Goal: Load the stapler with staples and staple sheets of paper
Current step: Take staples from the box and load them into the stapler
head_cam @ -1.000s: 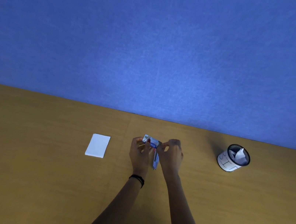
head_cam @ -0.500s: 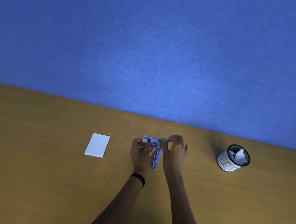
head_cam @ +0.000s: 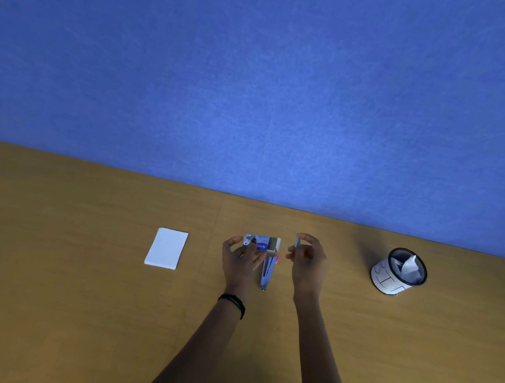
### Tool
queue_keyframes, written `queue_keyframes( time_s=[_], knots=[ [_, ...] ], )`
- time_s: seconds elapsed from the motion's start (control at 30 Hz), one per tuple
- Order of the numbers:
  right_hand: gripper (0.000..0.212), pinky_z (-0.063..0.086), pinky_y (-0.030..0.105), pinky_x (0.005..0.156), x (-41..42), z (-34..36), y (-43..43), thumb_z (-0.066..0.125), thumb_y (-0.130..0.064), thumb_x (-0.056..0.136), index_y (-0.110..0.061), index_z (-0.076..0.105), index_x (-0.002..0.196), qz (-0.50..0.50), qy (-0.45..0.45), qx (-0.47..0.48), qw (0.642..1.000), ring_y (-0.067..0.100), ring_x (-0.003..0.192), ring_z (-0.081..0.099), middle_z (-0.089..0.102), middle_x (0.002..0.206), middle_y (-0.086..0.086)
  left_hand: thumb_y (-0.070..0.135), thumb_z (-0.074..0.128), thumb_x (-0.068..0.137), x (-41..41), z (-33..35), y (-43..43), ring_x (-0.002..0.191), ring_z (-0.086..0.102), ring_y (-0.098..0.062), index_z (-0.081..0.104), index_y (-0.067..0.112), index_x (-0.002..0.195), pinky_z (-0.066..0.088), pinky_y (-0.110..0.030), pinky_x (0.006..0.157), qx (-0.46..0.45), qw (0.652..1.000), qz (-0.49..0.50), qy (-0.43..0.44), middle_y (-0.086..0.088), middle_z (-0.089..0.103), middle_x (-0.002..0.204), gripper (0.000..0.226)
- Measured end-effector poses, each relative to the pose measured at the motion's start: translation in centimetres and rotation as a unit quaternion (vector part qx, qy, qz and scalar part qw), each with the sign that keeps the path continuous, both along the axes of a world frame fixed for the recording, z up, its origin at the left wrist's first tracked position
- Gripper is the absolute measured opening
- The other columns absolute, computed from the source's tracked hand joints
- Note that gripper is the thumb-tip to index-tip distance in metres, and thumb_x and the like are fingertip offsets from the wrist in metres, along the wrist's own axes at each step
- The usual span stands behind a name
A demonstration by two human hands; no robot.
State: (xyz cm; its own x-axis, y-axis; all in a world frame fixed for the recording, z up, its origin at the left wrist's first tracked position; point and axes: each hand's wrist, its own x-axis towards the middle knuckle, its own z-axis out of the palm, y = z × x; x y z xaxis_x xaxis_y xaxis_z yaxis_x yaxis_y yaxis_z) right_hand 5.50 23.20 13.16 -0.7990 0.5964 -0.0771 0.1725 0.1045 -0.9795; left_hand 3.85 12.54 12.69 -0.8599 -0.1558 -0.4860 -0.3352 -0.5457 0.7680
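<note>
The right hand [head_cam: 307, 263] has pulled clear of the staple box [head_cam: 264, 243] that the left hand [head_cam: 242, 257] grips, its fingers [head_cam: 309, 239] now pinching a small staple strip [head_cam: 297, 241] just above the stapler [head_cam: 267, 273] lying on the surface [head_cam: 63, 293] between both hands — so loading looks next.

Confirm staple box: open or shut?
Open. The staple box in the left hand has its tray slid out rightward, inside showing; the right hand pinches a staple strip.
</note>
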Motion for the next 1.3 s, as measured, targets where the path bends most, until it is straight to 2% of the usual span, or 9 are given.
queue_keyframes(
  time_s=[0.1, 0.2, 0.33, 0.5, 0.6, 0.73, 0.93, 1.2, 1.3],
  knots=[
    [0.024, 0.055, 0.028, 0.063, 0.1, -0.06, -0.07, 0.042, 0.001, 0.093, -0.008, 0.063, 0.103, 0.011, -0.003, -0.018, 1.0, 0.006, 0.056, 0.063, 0.062, 0.072, 0.004, 0.001, 0.056, 0.091, 0.12, 0.09, 0.02, 0.082, 0.066, -0.02, 0.043, 0.011, 0.116, 0.058, -0.019, 0.063, -0.004, 1.0, -0.015, 0.018, -0.013, 0.064, 0.087, 0.029],
    [0.019, 0.056, 0.024, 0.06, 0.14, -0.13, -0.22, 0.046, -0.001, 0.094, -0.006, 0.063, 0.1, 0.013, -0.002, -0.063, 0.998, 0.006, 0.055, 0.066, 0.063, 0.077, 0.004, 0.002, 0.057, 0.09, 0.18, 0.18, 0.0, 0.091, 0.066, -0.025, 0.049, 0.009, 0.12, 0.058, -0.019, 0.064, -0.025, 0.999, -0.023, 0.029, -0.014, 0.066, 0.096, 0.032],
    [0.019, 0.056, 0.019, 0.058, 0.27, -0.44, -0.2, 0.048, -0.002, 0.094, -0.007, 0.066, 0.097, 0.01, -0.008, -0.129, 0.992, 0.007, 0.06, 0.066, 0.066, 0.083, 0.006, 0.005, 0.058, 0.09, 0.16, 0.18, -0.03, 0.095, 0.065, -0.023, 0.053, 0.004, 0.124, 0.058, -0.017, 0.064, -0.078, 0.995, -0.037, 0.051, -0.016, 0.063, 0.111, 0.034],
    [0.023, 0.057, 0.019, 0.058, 0.34, -0.87, -0.07, 0.043, -0.001, 0.095, -0.003, 0.066, 0.101, 0.012, -0.01, -0.167, 0.986, 0.004, 0.059, 0.067, 0.065, 0.089, 0.008, 0.006, 0.058, 0.09, 0.1, 0.13, -0.13, 0.086, 0.066, -0.013, 0.055, 0.007, 0.122, 0.056, -0.014, 0.061, -0.111, 0.991, -0.041, 0.058, -0.014, 0.063, 0.113, 0.032],
    [0.023, 0.057, 0.021, 0.058, 0.33, -0.84, -0.03, 0.043, -0.003, 0.096, -0.003, 0.065, 0.102, 0.023, -0.014, -0.19, 0.981, 0.006, 0.06, 0.068, 0.066, 0.089, 0.007, 0.006, 0.058, 0.091, 0.06, 0.1, -0.12, 0.094, 0.066, -0.02, 0.056, 0.009, 0.121, 0.057, -0.017, 0.064, -0.126, 0.99, -0.041, 0.055, -0.014, 0.062, 0.116, 0.03],
    [0.017, 0.055, 0.018, 0.058, 0.4, -0.93, -0.16, 0.054, -0.012, 0.093, -0.005, 0.067, 0.101, 0.042, -0.03, -0.166, 0.985, 0.01, 0.069, 0.067, 0.069, 0.085, 0.003, 0.008, 0.059, 0.091, 0.05, 0.15, -0.11, 0.097, 0.065, -0.022, 0.055, 0.008, 0.121, 0.057, -0.016, 0.063, -0.142, 0.987, -0.043, 0.056, -0.017, 0.062, 0.117, 0.031],
    [0.011, 0.052, 0.017, 0.056, 0.32, -0.77, -0.77, 0.061, -0.015, 0.089, -0.011, 0.071, 0.091, 0.071, -0.022, -0.152, 0.986, 0.008, 0.063, 0.061, 0.069, 0.077, 0.001, 0.01, 0.058, 0.091, 0.01, 0.07, 0.03, 0.092, 0.067, -0.019, 0.056, 0.011, 0.121, 0.056, -0.017, 0.065, -0.164, 0.983, -0.053, 0.057, -0.015, 0.065, 0.114, 0.03],
    [0.01, 0.054, 0.015, 0.056, 0.12, -0.79, -0.74, 0.064, -0.008, 0.086, -0.002, 0.069, 0.093, 0.038, -0.009, -0.153, 0.987, 0.002, 0.054, 0.064, 0.069, 0.071, 0.002, 0.008, 0.058, 0.091, -0.01, 0.17, 0.56, 0.07, 0.065, 0.005, 0.057, 0.008, 0.12, 0.05, -0.008, 0.055, -0.187, 0.977, -0.063, 0.078, -0.002, 0.064, 0.099, 0.029],
    [0.009, 0.054, 0.014, 0.054, 0.03, -0.88, -0.67, 0.063, -0.006, 0.086, -0.002, 0.069, 0.092, 0.026, -0.006, -0.134, 0.991, 0.002, 0.053, 0.065, 0.068, 0.07, 0.001, 0.008, 0.059, 0.091, 0.1, 0.27, 0.65, 0.08, 0.067, -0.007, 0.057, 0.01, 0.118, 0.054, -0.012, 0.059, -0.178, 0.979, -0.069, 0.078, -0.009, 0.065, 0.103, 0.027]
  ],
)
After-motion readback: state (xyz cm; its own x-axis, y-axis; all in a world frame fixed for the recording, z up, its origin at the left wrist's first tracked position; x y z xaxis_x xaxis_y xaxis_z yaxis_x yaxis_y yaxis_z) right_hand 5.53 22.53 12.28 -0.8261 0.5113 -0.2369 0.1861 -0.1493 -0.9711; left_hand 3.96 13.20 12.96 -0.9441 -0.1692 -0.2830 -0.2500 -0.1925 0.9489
